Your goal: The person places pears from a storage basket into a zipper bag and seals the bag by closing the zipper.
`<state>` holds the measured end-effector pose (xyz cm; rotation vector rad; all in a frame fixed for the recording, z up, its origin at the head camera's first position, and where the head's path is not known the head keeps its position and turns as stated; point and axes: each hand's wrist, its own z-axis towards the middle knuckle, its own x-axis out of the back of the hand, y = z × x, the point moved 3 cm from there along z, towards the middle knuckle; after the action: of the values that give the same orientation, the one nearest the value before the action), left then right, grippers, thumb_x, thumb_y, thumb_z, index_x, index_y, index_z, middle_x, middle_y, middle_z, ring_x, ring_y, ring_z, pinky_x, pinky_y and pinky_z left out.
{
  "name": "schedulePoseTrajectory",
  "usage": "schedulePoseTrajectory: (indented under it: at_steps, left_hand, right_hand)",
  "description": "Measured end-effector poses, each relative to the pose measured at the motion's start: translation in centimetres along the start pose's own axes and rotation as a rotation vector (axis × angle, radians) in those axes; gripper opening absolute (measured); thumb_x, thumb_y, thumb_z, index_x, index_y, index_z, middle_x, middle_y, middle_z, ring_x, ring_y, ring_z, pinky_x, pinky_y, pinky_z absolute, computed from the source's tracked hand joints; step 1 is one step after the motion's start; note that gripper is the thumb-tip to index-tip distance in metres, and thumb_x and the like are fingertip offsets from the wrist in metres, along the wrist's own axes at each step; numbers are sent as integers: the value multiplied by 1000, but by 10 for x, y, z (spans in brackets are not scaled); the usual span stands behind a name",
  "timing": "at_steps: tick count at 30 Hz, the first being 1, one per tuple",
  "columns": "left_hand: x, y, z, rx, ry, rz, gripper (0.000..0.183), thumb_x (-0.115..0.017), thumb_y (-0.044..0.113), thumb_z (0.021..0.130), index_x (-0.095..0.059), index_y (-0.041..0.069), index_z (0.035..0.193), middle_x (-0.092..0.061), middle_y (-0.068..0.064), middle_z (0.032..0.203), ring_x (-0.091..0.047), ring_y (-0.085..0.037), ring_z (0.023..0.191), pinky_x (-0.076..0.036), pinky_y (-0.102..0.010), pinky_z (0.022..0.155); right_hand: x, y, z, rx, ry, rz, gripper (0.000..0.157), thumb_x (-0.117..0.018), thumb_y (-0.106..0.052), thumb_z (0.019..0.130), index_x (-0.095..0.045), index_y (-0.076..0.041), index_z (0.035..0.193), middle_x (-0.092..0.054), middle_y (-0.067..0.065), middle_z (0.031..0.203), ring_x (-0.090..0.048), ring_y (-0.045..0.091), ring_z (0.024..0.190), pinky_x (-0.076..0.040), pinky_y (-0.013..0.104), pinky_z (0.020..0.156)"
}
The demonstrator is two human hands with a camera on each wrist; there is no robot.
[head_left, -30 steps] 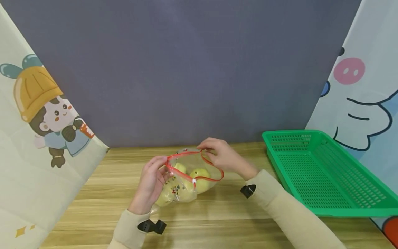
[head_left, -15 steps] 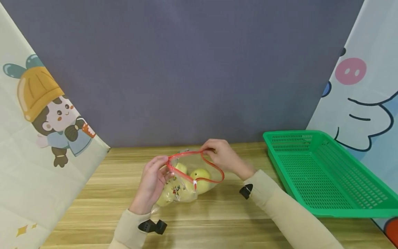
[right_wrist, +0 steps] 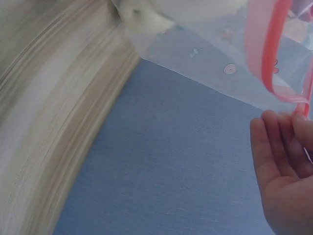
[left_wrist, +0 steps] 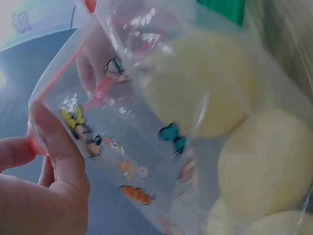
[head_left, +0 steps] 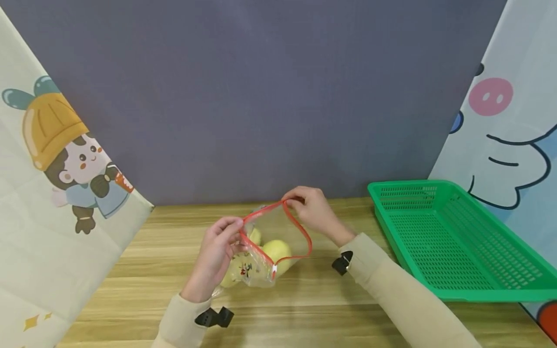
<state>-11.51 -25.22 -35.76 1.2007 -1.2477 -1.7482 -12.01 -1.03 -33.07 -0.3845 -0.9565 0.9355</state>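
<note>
Between both hands is a clear zip bag (head_left: 256,275) with a red zip edge (head_left: 300,227), a white slider and small cartoon prints. Its mouth gapes wide. Several pale yellow round fruits (head_left: 277,250) lie inside; the left wrist view shows these fruits (left_wrist: 210,83) through the plastic. My left hand (head_left: 216,249) pinches the left side of the red edge between thumb and fingers. At the far right corner of the mouth, my right hand (head_left: 311,210) pinches the edge too. In the right wrist view that hand (right_wrist: 288,161) grips the red strip at its fingertips.
A green perforated plastic basket (head_left: 461,246) stands on the right of the wooden table (head_left: 304,314). Behind the table rises a dark grey backdrop (head_left: 261,96). Printed cartoon cloths (head_left: 35,251) flank both sides.
My right hand has risen slightly, pulling its corner of the bag up. My left hand has shifted a little right. The mouth is wider, and the fruits show differently through it.
</note>
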Motion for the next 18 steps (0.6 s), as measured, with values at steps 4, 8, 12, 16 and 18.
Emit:
schedulePoseTrajectory:
  at_steps: [4, 8, 12, 16, 18]
  left_hand:
    - [-5, 4, -5, 2, -30, 84, 18, -63, 10, 100, -60, -5, 109, -60, -8, 89, -59, -14, 68, -60, -26, 60]
    - [-6, 7, -9, 4, -33, 91, 22, -63, 10, 100, -58, -9, 112, -59, -9, 89, -59, -15, 68, -60, -26, 60]
    - [-5, 6, -10, 9, -30, 80, 20, -62, 9, 101, -58, -8, 110, -60, -9, 89, -59, -15, 67, -59, -26, 60]
    - [-5, 6, -11, -4, -38, 96, 21, -62, 9, 101, -58, -8, 110, -60, -10, 88, -61, -15, 68, -60, -27, 60]
    - [-6, 6, -12, -16, -38, 120, 24, -62, 9, 101, -57, -11, 112, -61, -11, 88, -62, -16, 68, -60, -28, 61]
  right_hand:
    - [1, -3, 1, -18, 12, 10, 12, -67, -1, 96, -77, -6, 101, -73, 5, 92, -65, 26, 76, -53, 30, 60]
    - [0, -6, 1, -50, 4, 19, 12, -66, -2, 97, -77, -6, 102, -72, 6, 92, -65, 32, 76, -52, 30, 57]
    - [0, -7, 1, -66, 1, 15, 13, -66, -2, 98, -77, -7, 102, -72, 4, 90, -62, 25, 71, -51, 30, 57]
    - [0, -9, 1, -58, 4, 8, 13, -66, -2, 98, -77, -7, 103, -72, 4, 90, -58, 16, 69, -50, 31, 58]
    - [0, -10, 2, -55, 1, 6, 13, -65, -2, 98, -76, -7, 103, -72, 7, 91, -58, 15, 69, -50, 31, 57]
